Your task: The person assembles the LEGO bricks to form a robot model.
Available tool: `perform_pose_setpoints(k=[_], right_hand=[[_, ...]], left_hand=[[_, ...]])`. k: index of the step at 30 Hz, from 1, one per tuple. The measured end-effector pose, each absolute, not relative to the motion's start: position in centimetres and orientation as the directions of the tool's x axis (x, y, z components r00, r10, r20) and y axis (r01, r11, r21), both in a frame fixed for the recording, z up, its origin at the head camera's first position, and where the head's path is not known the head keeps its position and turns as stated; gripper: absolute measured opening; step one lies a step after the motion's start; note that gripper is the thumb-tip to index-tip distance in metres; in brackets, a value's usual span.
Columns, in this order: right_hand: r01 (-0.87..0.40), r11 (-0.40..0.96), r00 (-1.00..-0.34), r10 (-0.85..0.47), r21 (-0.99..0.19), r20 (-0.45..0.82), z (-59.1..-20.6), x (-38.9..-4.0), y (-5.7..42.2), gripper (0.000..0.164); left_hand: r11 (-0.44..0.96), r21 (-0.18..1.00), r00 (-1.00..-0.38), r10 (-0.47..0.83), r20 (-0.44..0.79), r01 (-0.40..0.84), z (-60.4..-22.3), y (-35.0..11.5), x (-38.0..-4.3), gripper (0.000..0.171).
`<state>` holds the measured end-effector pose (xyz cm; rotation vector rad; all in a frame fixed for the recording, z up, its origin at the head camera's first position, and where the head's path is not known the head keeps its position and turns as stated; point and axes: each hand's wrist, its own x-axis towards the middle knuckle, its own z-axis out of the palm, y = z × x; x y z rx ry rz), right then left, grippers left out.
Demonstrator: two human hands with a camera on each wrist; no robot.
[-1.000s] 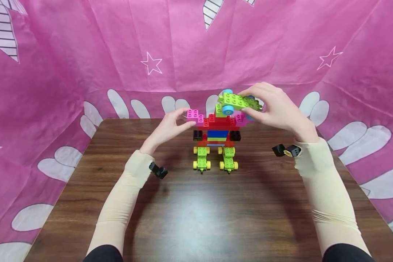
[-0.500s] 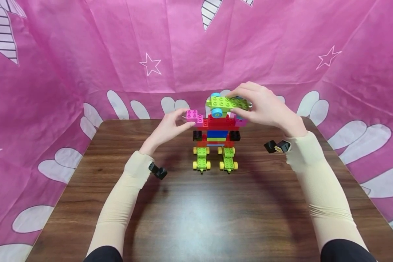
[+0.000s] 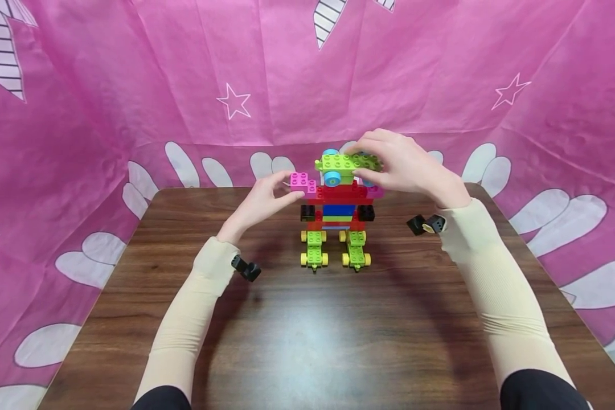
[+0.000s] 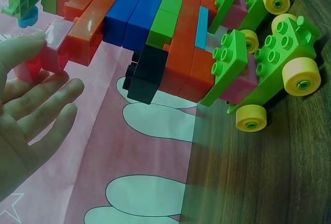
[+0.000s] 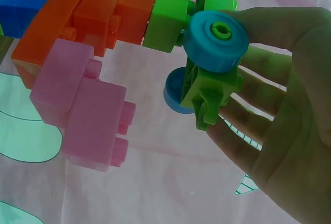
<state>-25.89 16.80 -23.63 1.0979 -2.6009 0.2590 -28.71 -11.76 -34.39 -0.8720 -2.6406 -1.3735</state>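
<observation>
A robot-like figure of toy building bricks stands at the table's far side, with red bricks [image 3: 340, 195], blue bricks [image 3: 338, 210] and black bricks [image 3: 366, 213] in its body. Its feet are lime green wheeled bases [image 4: 279, 48] with yellow wheels. My left hand [image 3: 266, 200] pinches the pink bricks [image 4: 55, 44] of one arm between thumb and fingers. With my right hand [image 3: 407, 164] I hold a green wheeled base [image 3: 337, 163] with blue wheels [image 5: 214, 40], laid crosswise on top. It sits right at the studs of a green brick [image 5: 168, 19] at the neck.
The figure stands on a brown wooden table [image 3: 307, 330]. A pink patterned cloth [image 3: 297, 85] hangs behind and at both sides. Pink bricks [image 5: 95, 125] stick out as the other arm, below my right hand.
My right hand has moved left and slightly down with the green wheeled base, from beside the neck to centred over it. My left hand has stayed at the pink bricks.
</observation>
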Motion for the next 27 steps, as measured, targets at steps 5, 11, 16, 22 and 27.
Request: perform_pose_setpoints(k=[5,11,16,22,27], right_hand=[[-0.725,0.686,-0.667,-0.677,-0.062,0.311,-23.6,-26.18,16.62,0.033],[-0.743,0.666,-0.651,-0.693,-0.071,0.309,-23.58,-26.44,16.43,0.034],[-0.744,0.665,-0.65,-0.698,-0.067,0.301,-23.69,-26.58,16.39,0.034],[-0.737,0.673,-0.659,-0.694,-0.064,0.288,-23.77,-26.77,16.24,0.035],[-0.748,0.66,-0.648,-0.705,-0.066,0.289,-23.61,-26.91,15.97,0.035]], left_hand=[[0.454,0.741,-0.843,0.457,0.284,0.495,-34.35,-11.7,-28.73,0.047],[0.455,0.742,-0.845,0.457,0.279,0.492,-34.43,-11.77,-28.74,0.048],[0.449,0.74,-0.839,0.462,0.289,0.502,-34.67,-11.75,-28.88,0.048],[0.455,0.738,-0.84,0.463,0.282,0.499,-34.74,-11.82,-28.9,0.051],[0.451,0.743,-0.842,0.461,0.28,0.495,-34.85,-11.93,-29.06,0.052]])
